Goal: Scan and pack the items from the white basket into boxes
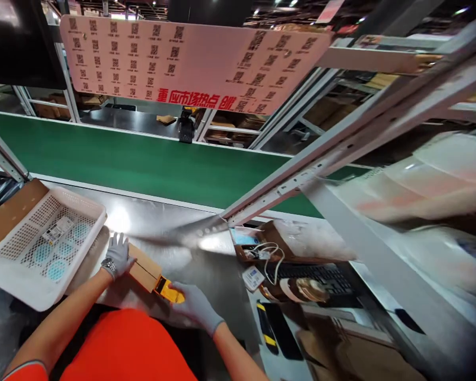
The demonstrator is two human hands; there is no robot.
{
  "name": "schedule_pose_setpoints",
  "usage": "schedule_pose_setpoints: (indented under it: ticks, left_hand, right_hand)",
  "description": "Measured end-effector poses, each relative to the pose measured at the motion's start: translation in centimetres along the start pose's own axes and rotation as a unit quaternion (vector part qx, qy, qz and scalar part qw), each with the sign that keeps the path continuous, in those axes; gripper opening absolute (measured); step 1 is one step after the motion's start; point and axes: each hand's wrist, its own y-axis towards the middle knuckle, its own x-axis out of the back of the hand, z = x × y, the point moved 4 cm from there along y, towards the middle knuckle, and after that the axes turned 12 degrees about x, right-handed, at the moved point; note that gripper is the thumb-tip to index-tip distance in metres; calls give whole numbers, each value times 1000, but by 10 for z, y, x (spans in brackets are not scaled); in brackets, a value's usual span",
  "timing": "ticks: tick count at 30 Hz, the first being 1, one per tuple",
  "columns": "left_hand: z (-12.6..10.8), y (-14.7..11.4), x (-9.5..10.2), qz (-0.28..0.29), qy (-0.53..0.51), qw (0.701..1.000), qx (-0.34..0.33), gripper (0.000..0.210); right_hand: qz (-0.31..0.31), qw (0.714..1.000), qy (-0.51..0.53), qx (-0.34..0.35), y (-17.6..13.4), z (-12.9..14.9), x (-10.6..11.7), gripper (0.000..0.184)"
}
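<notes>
Far left: white perforated plastic basket (11, 270), rectangular, resting partly on a flat brown cardboard sheet (8, 214) and overhanging the polished metal counter (206, 270); inside, round pale-blue items and a labelled packet, details too small to read. Just right of the basket: left hand (118, 255) in a grey knit glove, wristwatch at the cuff, fingers spread and pressed flat on the near end of a small brown cardboard box (145, 269). Box lying flat on the counter, close to the body, between both hands. At the box's right end: yellow-and-black tape dispenser (167, 290), partly hidden under the right hand (194, 304), also grey-gloved, fingers closed around it. Lower edge of view: orange garment, covering the near counter edge. Beyond the counter: green conveyor belt (135, 159), smooth and matte, running across the view. Above it: pink board (190, 58) printed with square codes and red characters. Right of centre: open cardboard tray (257, 246) with white cable, black keyboard (321, 278) partly covered by a brown tape roll (307, 288). Far right: metal frame and pale shapes blurred by motion, not identifiable.
</notes>
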Motion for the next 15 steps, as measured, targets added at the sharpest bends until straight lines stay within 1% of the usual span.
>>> schedule_pose_setpoints:
  ticks: [1, 2, 3, 4, 5, 6, 7, 9, 10, 12, 15]
  left_hand:
    - [-16, -6, -3, 17, 11, 997, -72, 98]
    - [-35, -14, -9, 44, 25, 987, -155, 113]
    - [-54, -22, -15, 72, 43, 969, -233, 124]
    - [-71, -29, -21, 95, 62, 950, -291, 127]
    - [-86, -34, -26, 106, 78, 937, -324, 123]
    - [-97, -36, -28, 108, 90, 932, -335, 117]
    - [-106, -37, -28, 101, 94, 933, -333, 112]
    - [-115, -36, -21, 83, 72, 940, -323, 109]
    - [-116, -35, -17, 79, 41, 942, -325, 112]
    - [-113, -33, -8, 84, -57, 935, -338, 125]
    - [-107, -31, -3, 113, -222, 897, -364, 143]
  right_hand:
    - [6, 1000, -7, 2, 1, 1, -1, 67]
    - [9, 1000, -10, 3, 1, 1, -1, 67]
    - [10, 1000, -10, 4, -1, 1, -1, 68]
    - [11, 1000, -9, 4, -2, 2, -1, 68]
    - [13, 1000, -7, 4, -4, 3, 1, 69]
    - [13, 1000, -6, 5, -6, 5, 4, 68]
    - [13, 1000, -5, 6, -10, 7, 10, 67]
    - [6, 1000, -6, 8, -20, 15, 28, 66]
    - [-2, 1000, -7, 9, -28, 19, 41, 66]
    - [-15, 1000, -15, 4, -48, 32, 72, 68]
    - [-10, 998, -62, -7, -72, 60, 112, 68]
